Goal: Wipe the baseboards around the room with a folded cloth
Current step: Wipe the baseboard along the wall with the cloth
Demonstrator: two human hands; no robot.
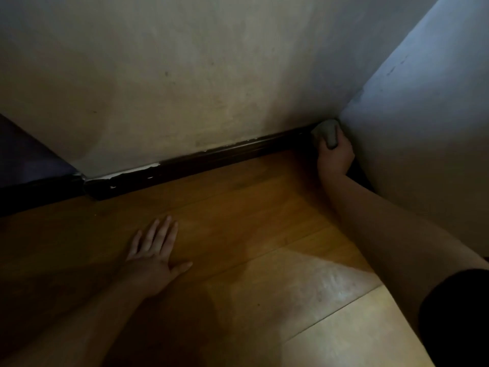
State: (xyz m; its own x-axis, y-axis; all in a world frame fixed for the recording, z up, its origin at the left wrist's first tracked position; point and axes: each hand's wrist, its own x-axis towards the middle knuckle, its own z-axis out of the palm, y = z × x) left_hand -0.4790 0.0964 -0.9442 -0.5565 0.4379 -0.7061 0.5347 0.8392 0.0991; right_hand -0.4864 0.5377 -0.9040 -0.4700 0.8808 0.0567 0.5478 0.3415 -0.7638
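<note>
Your right hand point(335, 157) grips the cloth point(326, 133) — a small grey-green wad, bunched rather than neatly folded as far as the dim light lets you see, with the fingers curled round its lower part. The cloth sits right in the room's corner, pressed against the far end of the baseboard point(211, 157) where the back wall point(185, 75) meets the side wall point(423, 128).

The baseboard is dark, almost black, glossy, and runs along the foot of the back wall down toward the left. Its top edge shows pale chips and flakes, most of them near the left end, where it turns an outer corner and carries on into shadow.

Your left hand point(153, 255) lies flat on the floor point(251, 221), fingers straight and slightly spread, thumb out to the right, holding nothing — well apart from the baseboard.

The floor is warm brown wood planking, with a pale sheen of light nearer you on the right. Your right forearm stretches along the side wall, close beside it, and hides the foot of that wall; a black sleeve point(455, 313) shows at the lower right edge.
</note>
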